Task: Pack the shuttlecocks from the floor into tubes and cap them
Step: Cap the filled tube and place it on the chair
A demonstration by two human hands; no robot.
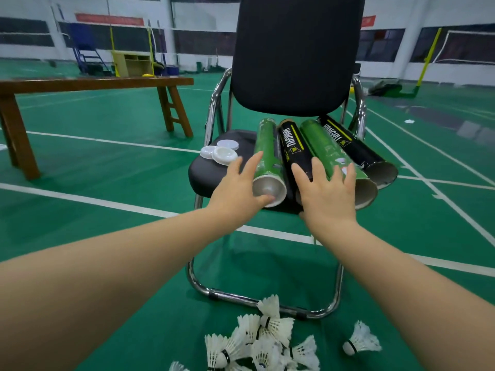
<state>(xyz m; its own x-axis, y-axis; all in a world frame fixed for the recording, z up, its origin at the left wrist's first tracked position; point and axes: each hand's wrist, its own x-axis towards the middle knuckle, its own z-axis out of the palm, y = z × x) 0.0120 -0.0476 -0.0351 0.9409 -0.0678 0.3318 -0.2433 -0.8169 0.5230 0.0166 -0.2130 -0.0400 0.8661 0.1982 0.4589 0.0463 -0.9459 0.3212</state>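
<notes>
Pile of white feather shuttlecocks (265, 341) sits on the green floor (107, 210) closest to me, one stray off to the right. Left hand (238, 188) is spread loose, thumb at the open mouth of the leftmost green tube (266, 153). Right hand (326, 194) lies flat over the black HANGYU tube (292, 148) and the second green tube (326, 151), gripping nothing. Another black tube (356, 151) lies beside those on the chair (209, 170) seat, with three white caps (221, 152) at the left. Wooden bench (93, 83) further back.

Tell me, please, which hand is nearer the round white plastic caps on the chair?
Left. The left hand sits beside the round white plastic caps; the right hand is farther right, over the black cardboard tube second from left.
</notes>
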